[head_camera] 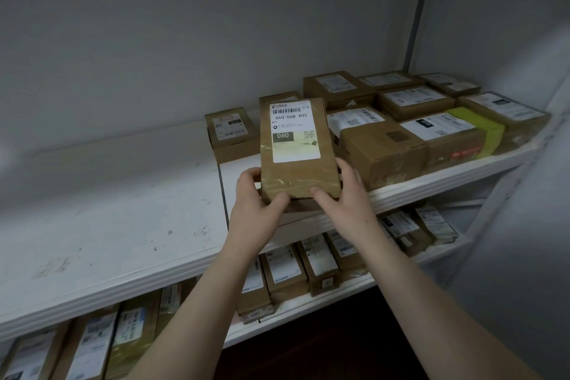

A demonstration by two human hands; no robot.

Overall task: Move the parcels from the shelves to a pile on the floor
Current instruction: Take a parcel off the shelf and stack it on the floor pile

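Top shelf (pixel 108 225), seen from front & above. Near its middle, at the front edge, a parcel (pixel 297 148): L hand (pixel 256 203) on its near-L corner, R hand (pixel 345 194) on its near-R corner. Just behind it to the L, a small parcel (pixel 231 133). To its R, a parcel group (pixel 416 120) packed side by side, front to back, up to the shelf's R end. Wall (pixel 185 40) behind. Lower shelf (pixel 308 308) underneath, w/ a parcel row (pixel 287 274) below the hands. More parcels (pixel 92 345) under the top shelf at bottom L.

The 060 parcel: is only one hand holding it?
No, the left hand and right hand both grip the 060 parcel at its near end.
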